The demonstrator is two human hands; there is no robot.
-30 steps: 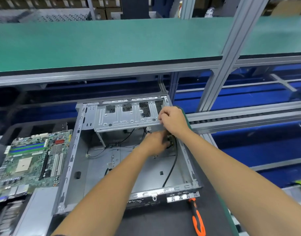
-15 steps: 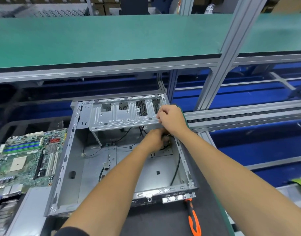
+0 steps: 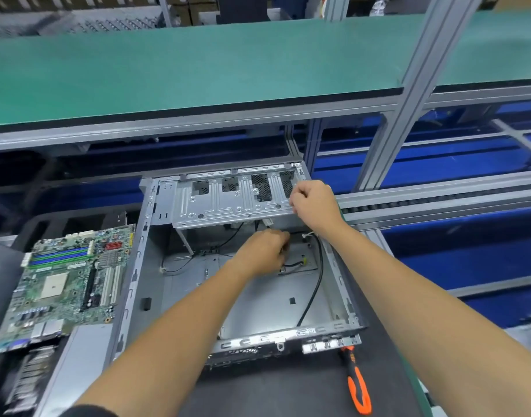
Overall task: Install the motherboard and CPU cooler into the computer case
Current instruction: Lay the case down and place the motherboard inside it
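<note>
Presently, the motherboard [image 3: 65, 284] was observed lying flat at centre left of the frame, just beside the open computer case [image 3: 228, 266] and not yet installed. The right hand [image 3: 314, 203] was curled over the raised drive cage [image 3: 228, 200] edge; the left hand [image 3: 264, 251] was closed on a black cable [image 3: 314, 284] inside. The board was judged light, stiff and fragile, best held by its bare edges. An orange-handled screwdriver [image 3: 359, 383] was noted at lower right.

The left hand [image 3: 262, 251] hides its own fingertips inside the open grey metal computer case [image 3: 132, 281]. The green square motherboard [image 3: 68, 284] is cut off at the picture's left edge. The orange-and-black screwdriver handle [image 3: 359, 386] hides its tip under the case.
</note>
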